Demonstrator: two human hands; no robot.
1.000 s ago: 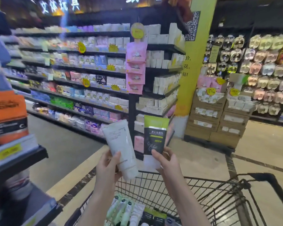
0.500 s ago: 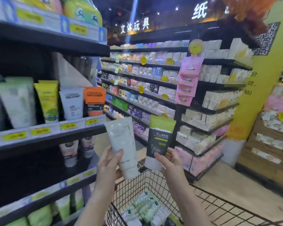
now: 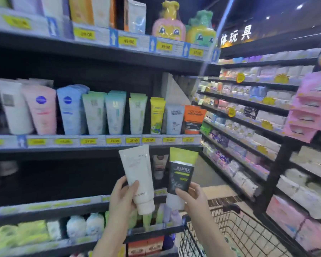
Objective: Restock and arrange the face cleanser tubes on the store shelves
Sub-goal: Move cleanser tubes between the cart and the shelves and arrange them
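My left hand (image 3: 121, 196) grips a white cleanser tube (image 3: 136, 173) near its cap end, cap down. My right hand (image 3: 192, 196) holds a black tube with a lime-green top (image 3: 181, 170), also cap down. Both tubes are raised side by side in front of the dark shelf bay below the middle shelf (image 3: 93, 148). That shelf carries a row of standing cleanser tubes (image 3: 115, 114): white, pink, blue, pale green, yellow, grey and orange.
A wire shopping cart (image 3: 235, 230) stands at the lower right, beside my arms. Upper shelf (image 3: 100, 45) holds boxes and cartoon bottles. A lower shelf (image 3: 44, 206) has more products beneath. An aisle with tissue-pack shelving (image 3: 248, 112) runs off to the right.
My view has swung left from the aisle to face the cleanser shelves. Both hands still hold their tubes upright in front of me, the cart now sitting lower right.
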